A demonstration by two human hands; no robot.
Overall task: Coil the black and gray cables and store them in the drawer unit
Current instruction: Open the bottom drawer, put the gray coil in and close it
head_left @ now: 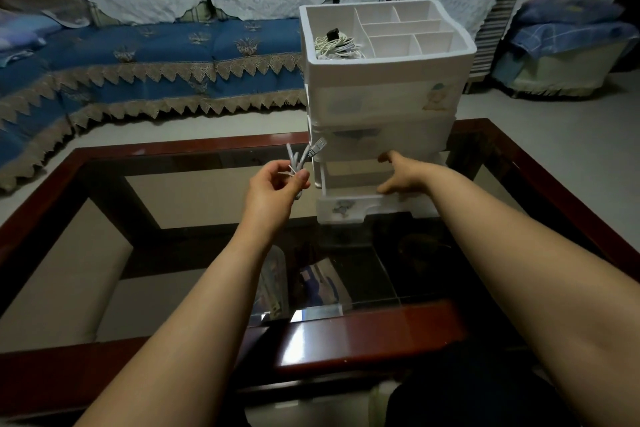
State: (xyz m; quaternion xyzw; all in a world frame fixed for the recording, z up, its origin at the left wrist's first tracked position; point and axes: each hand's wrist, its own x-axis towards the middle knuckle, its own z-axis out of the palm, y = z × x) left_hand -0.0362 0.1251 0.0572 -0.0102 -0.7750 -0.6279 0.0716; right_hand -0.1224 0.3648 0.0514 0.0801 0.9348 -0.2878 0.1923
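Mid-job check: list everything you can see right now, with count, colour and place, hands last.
drawer unit: one, white, on the table's far side, bottom drawer pulled out
white cable: one bundle with a black plug, in the unit's top tray
gray cable: one, coiled, held left of the unit
table: one, red-brown frame, glass top
sofa: one, blue cover, lace behind
left hand: grips the gray cable
right hand: at the open bottom drawer

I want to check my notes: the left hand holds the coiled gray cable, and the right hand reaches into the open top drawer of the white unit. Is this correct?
Not quite. In the head view the left hand does hold the coiled gray cable, but the right hand reaches into the open bottom drawer of the white unit, not the top one.
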